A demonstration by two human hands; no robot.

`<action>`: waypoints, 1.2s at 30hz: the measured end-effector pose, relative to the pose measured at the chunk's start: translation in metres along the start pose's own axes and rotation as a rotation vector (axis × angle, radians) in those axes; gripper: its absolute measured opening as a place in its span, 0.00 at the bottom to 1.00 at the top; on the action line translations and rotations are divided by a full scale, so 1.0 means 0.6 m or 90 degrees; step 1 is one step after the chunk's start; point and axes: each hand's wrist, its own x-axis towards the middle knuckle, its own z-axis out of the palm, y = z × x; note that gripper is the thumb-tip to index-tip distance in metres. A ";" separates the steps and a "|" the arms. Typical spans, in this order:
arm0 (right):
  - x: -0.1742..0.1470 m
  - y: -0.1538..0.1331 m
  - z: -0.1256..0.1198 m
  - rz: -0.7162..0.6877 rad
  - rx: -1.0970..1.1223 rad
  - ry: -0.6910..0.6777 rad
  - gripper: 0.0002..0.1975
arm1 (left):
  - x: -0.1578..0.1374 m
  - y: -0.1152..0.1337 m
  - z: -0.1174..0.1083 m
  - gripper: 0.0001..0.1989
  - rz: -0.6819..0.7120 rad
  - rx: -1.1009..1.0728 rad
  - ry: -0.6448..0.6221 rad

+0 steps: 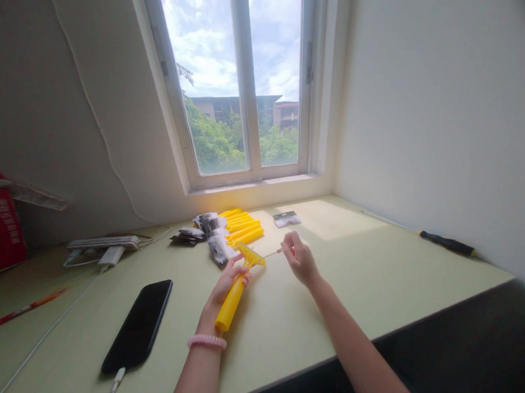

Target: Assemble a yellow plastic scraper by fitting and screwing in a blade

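My left hand (229,280) is closed around a yellow scraper (232,304), a thick handle with a flared head tilted up and away from me. A pink coil band circles that wrist. In my right hand (298,258), the fingers pinch a small screwdriver (271,254) with a thin metal shaft. Its shaft points left and meets the scraper's head, though I cannot tell exactly where the tip sits. Most of the screwdriver's handle is hidden in the fingers. Just beyond lie several yellow scraper handles (241,222) in a row, beside black-and-white packets (214,226).
A single packet (286,219) lies near the window. To the left are a black phone (139,325) on a white cable, a power strip (103,244) and a red box (1,227). A black-handled screwdriver (447,244) rests along the right wall. The table's front edge (382,334) runs diagonally.
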 end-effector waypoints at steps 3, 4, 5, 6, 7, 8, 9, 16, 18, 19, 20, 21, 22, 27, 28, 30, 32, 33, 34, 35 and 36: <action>-0.002 -0.001 0.000 0.013 -0.008 -0.013 0.07 | -0.001 0.001 0.003 0.31 -0.004 -0.007 0.001; -0.002 -0.001 0.000 0.018 -0.012 -0.022 0.07 | -0.001 0.001 0.004 0.31 -0.005 -0.010 0.001; -0.002 -0.001 -0.001 0.023 -0.014 -0.031 0.08 | -0.001 0.001 0.004 0.32 -0.004 -0.012 0.002; -0.002 -0.001 -0.001 0.027 -0.014 -0.038 0.08 | 0.000 0.001 0.003 0.32 -0.002 -0.013 0.002; -0.002 -0.001 -0.002 0.028 -0.012 -0.041 0.07 | 0.001 0.000 0.002 0.31 0.000 -0.013 0.001; -0.001 0.000 -0.002 0.027 -0.010 -0.041 0.06 | 0.002 0.000 0.001 0.31 0.001 -0.013 0.000; -0.001 0.000 -0.002 0.024 -0.008 -0.035 0.05 | 0.003 -0.001 0.000 0.31 0.000 -0.015 -0.002; -0.002 -0.002 0.000 0.007 -0.010 0.000 0.06 | 0.007 -0.003 -0.006 0.30 -0.013 -0.015 -0.005; -0.003 -0.002 -0.001 0.016 -0.016 -0.014 0.08 | 0.007 -0.003 -0.004 0.29 -0.010 -0.014 -0.005; -0.003 -0.002 -0.001 0.016 -0.017 -0.022 0.08 | 0.006 -0.002 -0.004 0.29 -0.010 -0.015 -0.004; -0.003 -0.002 -0.001 0.012 -0.017 -0.027 0.08 | 0.005 -0.002 -0.003 0.29 -0.010 -0.018 -0.001; -0.002 0.000 -0.001 0.007 -0.015 -0.027 0.07 | 0.005 -0.002 -0.002 0.30 -0.011 -0.022 0.002; -0.001 0.001 -0.001 -0.001 -0.013 -0.024 0.06 | 0.004 -0.002 -0.002 0.30 -0.012 -0.027 0.004; 0.001 0.004 0.001 -0.008 -0.004 -0.009 0.03 | 0.005 -0.002 -0.004 0.32 -0.020 -0.040 0.000; 0.000 0.003 0.001 -0.002 -0.002 -0.010 0.04 | 0.005 -0.003 -0.004 0.33 -0.023 -0.038 -0.003; -0.001 0.000 0.001 0.011 -0.013 -0.010 0.05 | 0.006 -0.003 -0.005 0.33 -0.026 -0.031 -0.006; -0.001 -0.002 0.000 0.018 -0.037 -0.010 0.07 | 0.007 -0.004 -0.006 0.32 -0.024 -0.024 -0.008; -0.002 -0.003 -0.001 0.019 -0.043 -0.010 0.08 | 0.007 -0.004 -0.006 0.32 -0.022 -0.023 -0.008; -0.002 -0.003 -0.001 0.019 -0.044 -0.011 0.08 | 0.008 -0.005 -0.006 0.32 -0.021 -0.025 -0.007; -0.002 -0.003 -0.001 0.018 -0.039 -0.013 0.08 | 0.008 -0.005 -0.006 0.32 -0.020 -0.029 -0.006; -0.001 -0.002 -0.001 0.014 -0.031 -0.014 0.08 | 0.007 -0.004 -0.006 0.32 -0.020 -0.035 -0.005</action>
